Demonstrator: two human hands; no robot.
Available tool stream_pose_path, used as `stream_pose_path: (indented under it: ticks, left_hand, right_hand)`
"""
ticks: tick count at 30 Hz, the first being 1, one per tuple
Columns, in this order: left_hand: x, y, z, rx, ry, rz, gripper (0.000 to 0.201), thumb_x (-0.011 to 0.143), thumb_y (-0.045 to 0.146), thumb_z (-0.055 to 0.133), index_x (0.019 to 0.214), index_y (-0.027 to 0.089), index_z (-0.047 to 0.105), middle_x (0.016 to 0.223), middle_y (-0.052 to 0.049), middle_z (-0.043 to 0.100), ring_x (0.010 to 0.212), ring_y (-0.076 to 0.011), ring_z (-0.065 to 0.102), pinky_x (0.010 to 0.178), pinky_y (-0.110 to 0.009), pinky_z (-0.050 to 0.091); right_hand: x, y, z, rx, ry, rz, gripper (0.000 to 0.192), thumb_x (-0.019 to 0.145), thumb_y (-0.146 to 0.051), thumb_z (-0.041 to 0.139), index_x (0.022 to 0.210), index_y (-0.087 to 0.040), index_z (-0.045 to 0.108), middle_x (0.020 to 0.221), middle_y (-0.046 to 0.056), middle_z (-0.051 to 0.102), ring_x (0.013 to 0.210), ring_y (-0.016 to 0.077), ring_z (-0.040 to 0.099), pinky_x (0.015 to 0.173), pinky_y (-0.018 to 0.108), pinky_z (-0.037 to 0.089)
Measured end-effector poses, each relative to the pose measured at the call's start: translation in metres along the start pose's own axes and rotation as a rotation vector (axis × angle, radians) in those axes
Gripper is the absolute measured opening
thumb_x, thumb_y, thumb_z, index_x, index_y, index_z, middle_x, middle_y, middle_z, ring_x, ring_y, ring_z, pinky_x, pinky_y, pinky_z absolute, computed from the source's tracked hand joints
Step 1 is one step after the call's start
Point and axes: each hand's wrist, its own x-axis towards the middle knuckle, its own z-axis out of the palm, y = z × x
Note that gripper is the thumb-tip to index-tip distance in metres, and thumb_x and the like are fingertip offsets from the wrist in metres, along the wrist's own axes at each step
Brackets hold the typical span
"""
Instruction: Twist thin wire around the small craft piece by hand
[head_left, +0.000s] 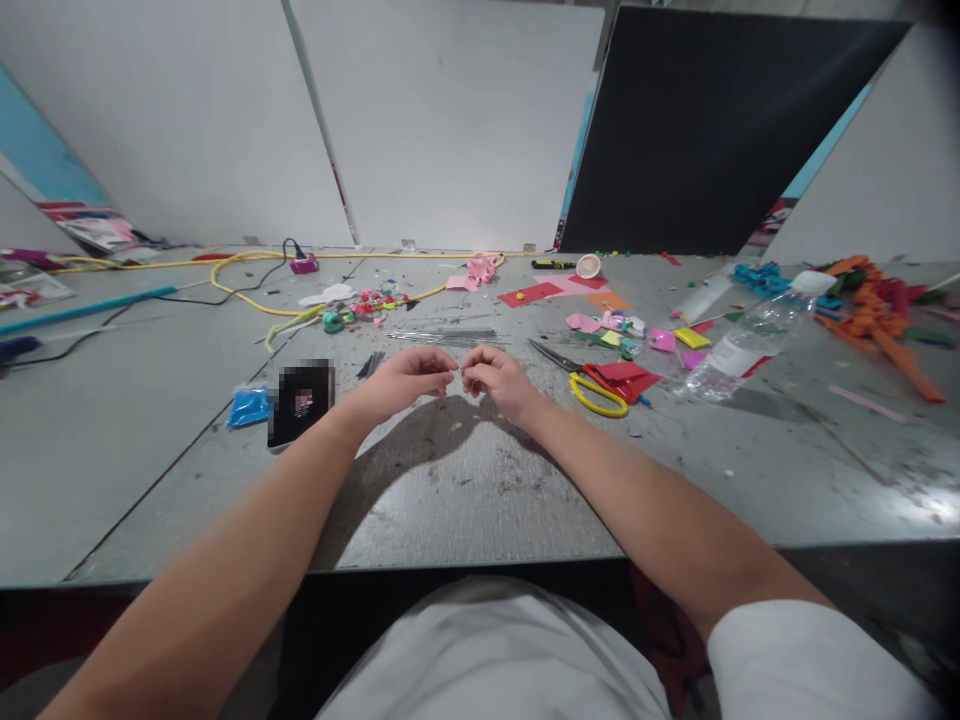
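Yellow-handled scissors (598, 392) on red paper (622, 377); blue packet (248, 407) at centre left; orange strips (881, 315) at right; grey table (465, 490).

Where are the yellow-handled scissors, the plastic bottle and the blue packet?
yellow-handled scissors (598, 394), head view, on the yellow handle loop.
plastic bottle (739, 347), head view, on its label at mid-body.
blue packet (247, 407), head view, on its middle.

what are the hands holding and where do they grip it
The left hand and right hand meet fingertip to fingertip, pinched on something too small to make out, perhaps a thin wire. What it is cannot be told.
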Motion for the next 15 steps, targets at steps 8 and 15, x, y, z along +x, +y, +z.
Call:
stream_pose_path:
  ticks: [8, 15]
  left_hand:
    - [0.0014, -0.0026, 0.0004, 0.212, 0.088, 0.082, 0.026, 0.085, 0.043, 0.08, 0.091, 0.019, 0.072, 0.077, -0.002, 0.07, 0.071, -0.0154, 0.063, 0.067, -0.03, 0.05]
    - [0.0029, -0.0065, -0.001, 0.653, 0.2, 0.373, 0.005, 0.08, 0.024, 0.067, 0.077, 0.022, 0.064, 0.077, -0.001, 0.065, 0.073, -0.0174, 0.062, 0.071, -0.031, 0.049]
  right_hand:
    - [0.0002, 0.0019, 0.0014, -0.077, 0.014, -0.046, 0.021, 0.074, -0.04, 0.071, 0.086, -0.025, 0.064, 0.067, -0.003, 0.063, 0.063, 0.0148, 0.055, 0.062, 0.031, 0.043]
    - [-0.0005, 0.0084, 0.0067, -0.084, 0.059, -0.022, 0.025, 0.076, -0.045, 0.074, 0.088, -0.025, 0.063, 0.066, -0.004, 0.062, 0.061, 0.0145, 0.054, 0.06, 0.031, 0.043]
